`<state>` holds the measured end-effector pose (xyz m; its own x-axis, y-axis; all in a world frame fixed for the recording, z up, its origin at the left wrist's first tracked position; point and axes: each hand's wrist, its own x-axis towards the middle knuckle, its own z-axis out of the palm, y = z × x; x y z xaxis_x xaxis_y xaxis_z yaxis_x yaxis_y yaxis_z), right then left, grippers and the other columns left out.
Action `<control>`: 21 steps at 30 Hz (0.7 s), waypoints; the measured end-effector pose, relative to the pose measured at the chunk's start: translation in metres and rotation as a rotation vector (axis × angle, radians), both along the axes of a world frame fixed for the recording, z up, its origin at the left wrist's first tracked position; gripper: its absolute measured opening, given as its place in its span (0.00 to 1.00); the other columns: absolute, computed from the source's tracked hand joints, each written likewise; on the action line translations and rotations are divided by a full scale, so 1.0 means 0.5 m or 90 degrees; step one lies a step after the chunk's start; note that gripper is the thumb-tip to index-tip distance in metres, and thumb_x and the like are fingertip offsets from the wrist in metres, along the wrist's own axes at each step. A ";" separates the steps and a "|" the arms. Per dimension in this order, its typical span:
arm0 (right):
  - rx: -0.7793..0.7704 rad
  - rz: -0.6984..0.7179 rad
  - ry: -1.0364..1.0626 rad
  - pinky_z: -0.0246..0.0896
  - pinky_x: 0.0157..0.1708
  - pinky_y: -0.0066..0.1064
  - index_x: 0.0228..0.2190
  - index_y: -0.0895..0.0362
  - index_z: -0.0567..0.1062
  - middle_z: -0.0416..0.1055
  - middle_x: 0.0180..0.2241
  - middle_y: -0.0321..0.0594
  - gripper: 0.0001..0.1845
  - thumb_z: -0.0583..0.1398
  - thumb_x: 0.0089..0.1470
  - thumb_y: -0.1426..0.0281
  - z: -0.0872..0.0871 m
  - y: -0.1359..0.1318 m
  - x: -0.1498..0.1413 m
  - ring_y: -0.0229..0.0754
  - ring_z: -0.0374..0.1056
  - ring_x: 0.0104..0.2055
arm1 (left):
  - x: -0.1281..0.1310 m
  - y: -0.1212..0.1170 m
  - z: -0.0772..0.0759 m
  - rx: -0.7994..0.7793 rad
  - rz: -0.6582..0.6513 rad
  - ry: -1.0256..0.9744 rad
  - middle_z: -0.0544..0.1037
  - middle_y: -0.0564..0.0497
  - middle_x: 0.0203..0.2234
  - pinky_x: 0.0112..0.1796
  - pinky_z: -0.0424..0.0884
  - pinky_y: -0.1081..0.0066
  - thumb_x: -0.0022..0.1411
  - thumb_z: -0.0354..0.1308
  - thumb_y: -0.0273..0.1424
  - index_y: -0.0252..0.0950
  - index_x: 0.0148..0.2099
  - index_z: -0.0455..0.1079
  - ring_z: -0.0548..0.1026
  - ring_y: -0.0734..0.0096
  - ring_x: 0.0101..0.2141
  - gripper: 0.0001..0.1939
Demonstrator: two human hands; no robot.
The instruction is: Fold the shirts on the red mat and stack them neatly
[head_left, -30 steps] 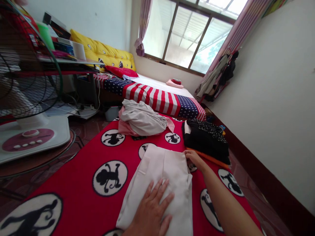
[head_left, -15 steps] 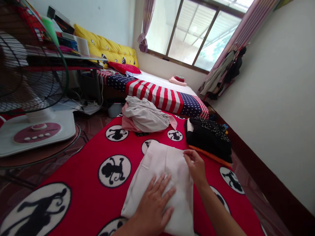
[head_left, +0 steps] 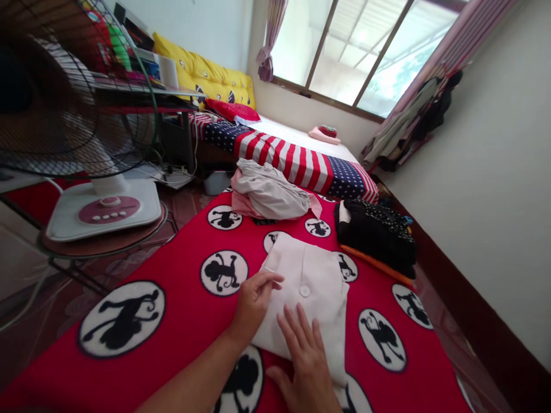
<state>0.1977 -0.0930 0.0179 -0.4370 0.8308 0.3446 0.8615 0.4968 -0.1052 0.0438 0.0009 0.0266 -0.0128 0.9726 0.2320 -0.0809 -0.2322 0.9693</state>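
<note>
A folded white garment (head_left: 318, 264) with one round button lies on the red blanket (head_left: 181, 321), which is printed with black monkeys in white circles. My left hand (head_left: 256, 298) is at the garment's left edge, its fingers curled together in a pinch on the cloth. Flat on the garment's lower part rests my right hand (head_left: 307, 361), palm down with the fingers outstretched and the thumb spread. The button shows just above its fingertips.
Beyond the garment sits a heap of grey and pink clothes (head_left: 273, 189). A folded stack of black clothes (head_left: 374, 232) stands to the right, orange cloth at its bottom. A fan (head_left: 103, 201) stands on a round stool at left. Behind is a bed (head_left: 284, 160).
My right hand has left the garment's upper right edge and now lies flat on its lower part. My left hand has lifted from lying flat and moved to the left edge. The button is now uncovered.
</note>
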 end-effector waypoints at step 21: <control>-0.283 -0.043 0.375 0.68 0.36 0.29 0.47 0.57 0.75 0.79 0.36 0.42 0.18 0.54 0.60 0.64 0.146 0.142 0.040 0.44 0.74 0.37 | -0.057 0.077 -0.044 -0.143 0.154 -0.202 0.76 0.46 0.37 0.29 0.71 0.73 0.54 0.54 0.31 0.34 0.45 0.69 0.76 0.71 0.30 0.16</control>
